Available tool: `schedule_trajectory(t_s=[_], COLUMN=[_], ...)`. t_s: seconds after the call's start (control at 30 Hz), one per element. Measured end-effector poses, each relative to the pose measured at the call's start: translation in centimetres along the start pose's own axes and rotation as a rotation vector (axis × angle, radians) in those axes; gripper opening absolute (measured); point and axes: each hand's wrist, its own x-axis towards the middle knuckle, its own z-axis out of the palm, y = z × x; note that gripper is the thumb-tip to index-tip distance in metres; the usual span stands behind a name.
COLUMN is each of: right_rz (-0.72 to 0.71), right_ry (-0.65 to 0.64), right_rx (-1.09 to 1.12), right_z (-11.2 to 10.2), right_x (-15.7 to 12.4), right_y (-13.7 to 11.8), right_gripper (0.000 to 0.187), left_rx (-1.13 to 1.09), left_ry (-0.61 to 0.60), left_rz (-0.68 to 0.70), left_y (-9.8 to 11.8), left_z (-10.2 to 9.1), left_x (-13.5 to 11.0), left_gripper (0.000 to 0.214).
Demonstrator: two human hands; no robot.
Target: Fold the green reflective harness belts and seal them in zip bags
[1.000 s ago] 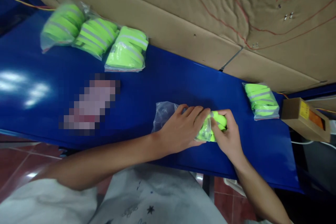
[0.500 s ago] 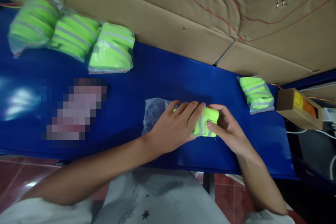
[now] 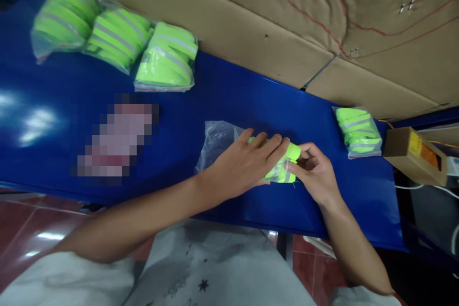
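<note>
A clear plastic bag (image 3: 217, 141) lies on the blue table (image 3: 233, 100) in front of me. My left hand (image 3: 244, 167) lies over the bag's mouth, fingers curled on it. A bundle of neon green reflective bands (image 3: 292, 153) sticks partly out of the bag. My right hand (image 3: 313, 172) pinches the bundle's right end and presses it toward the bag.
Three filled bags of green bands (image 3: 114, 40) lie at the table's far left. One more filled bag (image 3: 359, 132) sits at the right, beside a small cardboard box (image 3: 412, 155). A cardboard sheet (image 3: 287, 14) runs along the back. A blurred patch (image 3: 116, 141) covers something at centre left.
The green bundle has gone further into the bag. My right hand has shifted from wrapping the bundle to pinching its end. The view has swung slightly.
</note>
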Motion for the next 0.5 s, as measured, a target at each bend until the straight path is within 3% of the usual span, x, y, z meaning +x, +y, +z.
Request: schedule_trajectory(t_s=[0.13, 0.23, 0.33, 0.5], right_rz=[-0.024, -0.044, -0.073, -0.111], right_ry=[-0.067, -0.061, 0.013, 0.129], right_rx=[-0.083, -0.086, -0.11, -0.16], right_z=[-0.7, 0.1, 1.6, 3.2], right_x=[-0.1, -0.3, -0.3, -0.1], right_y=[-0.4, -0.3, 0.0, 0.3], right_gripper=[0.041, 0.042, 0.043, 0.043], left_rx=[-0.106, -0.126, -0.098, 0.015], left_ry=[0.019, 0.042, 0.056, 0.081], left_rz=[0.05, 0.08, 0.091, -0.035], left_y=[-0.3, -0.2, 0.1, 1.3], left_z=[0.3, 0.6, 0.8, 1.2], left_x=[-0.1, 0.0, 0.1, 0.2], left_gripper=[0.091, 0.092, 0.088, 0.068])
